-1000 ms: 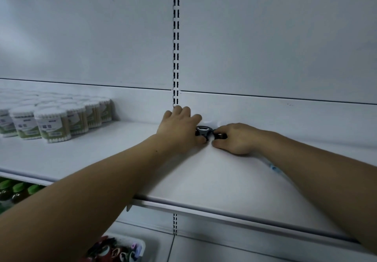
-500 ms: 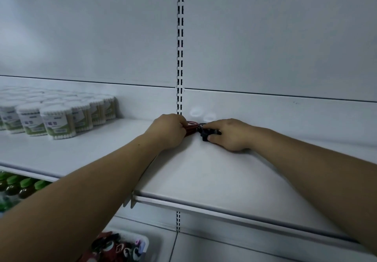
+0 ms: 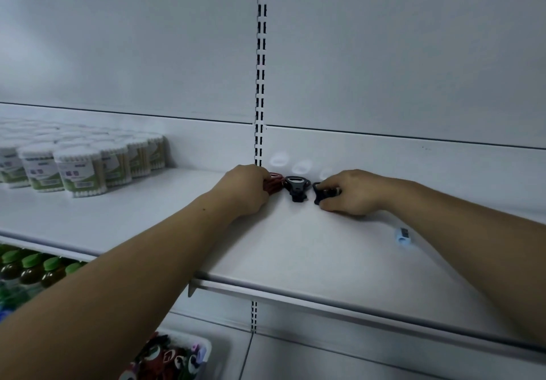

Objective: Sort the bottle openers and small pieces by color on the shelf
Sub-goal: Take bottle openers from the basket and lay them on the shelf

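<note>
Gap opens: left hand (image 3: 248, 192) grips red openers (image 3: 274, 184), right hand (image 3: 353, 193) pinches black opener (image 3: 321, 194), free opener (image 3: 295, 188) between (colors splitting).

The white shelf (image 3: 295, 246) holds a red opener (image 3: 274, 184), a black opener (image 3: 296, 187), a second black opener (image 3: 320, 194) and a pale-blue piece (image 3: 402, 235).

red openers (image 3: 274, 184) half hidden, bin (image 3: 210, 350) cropped

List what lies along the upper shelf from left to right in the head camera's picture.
Cotton swab tubs → left hand → red bottle openers → free black bottle opener → held black bottle opener → right hand → small blue piece.
</note>
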The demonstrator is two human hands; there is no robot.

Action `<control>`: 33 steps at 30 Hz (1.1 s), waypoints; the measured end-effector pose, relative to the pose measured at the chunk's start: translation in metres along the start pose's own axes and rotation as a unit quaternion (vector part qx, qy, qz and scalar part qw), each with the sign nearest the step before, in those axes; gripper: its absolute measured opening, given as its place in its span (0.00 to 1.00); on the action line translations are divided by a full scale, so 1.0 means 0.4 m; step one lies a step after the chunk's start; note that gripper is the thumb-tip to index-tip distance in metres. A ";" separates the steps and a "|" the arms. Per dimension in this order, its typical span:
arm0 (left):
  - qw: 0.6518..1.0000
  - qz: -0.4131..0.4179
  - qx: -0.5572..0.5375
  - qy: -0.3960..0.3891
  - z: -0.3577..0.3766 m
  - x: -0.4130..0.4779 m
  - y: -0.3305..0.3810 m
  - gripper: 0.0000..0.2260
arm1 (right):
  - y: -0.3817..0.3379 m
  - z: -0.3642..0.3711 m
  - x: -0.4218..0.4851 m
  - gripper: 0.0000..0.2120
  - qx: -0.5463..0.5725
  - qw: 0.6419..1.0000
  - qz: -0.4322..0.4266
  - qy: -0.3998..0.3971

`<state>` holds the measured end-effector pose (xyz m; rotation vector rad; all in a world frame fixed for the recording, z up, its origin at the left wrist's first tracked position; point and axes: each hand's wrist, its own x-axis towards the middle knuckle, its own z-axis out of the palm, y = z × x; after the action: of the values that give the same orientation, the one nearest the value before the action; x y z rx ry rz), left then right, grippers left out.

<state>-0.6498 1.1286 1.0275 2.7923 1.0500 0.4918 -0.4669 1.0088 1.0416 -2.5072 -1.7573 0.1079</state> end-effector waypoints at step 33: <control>1.000 -0.007 -0.024 0.004 -0.004 -0.006 -0.025 0.23 | 0.101 -0.016 -0.076 0.18 0.035 0.997 0.059 0.017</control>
<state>-0.6581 1.1345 1.0264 2.7427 1.0444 0.5193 -0.4389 0.9663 1.0441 -2.5463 -1.5631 0.1311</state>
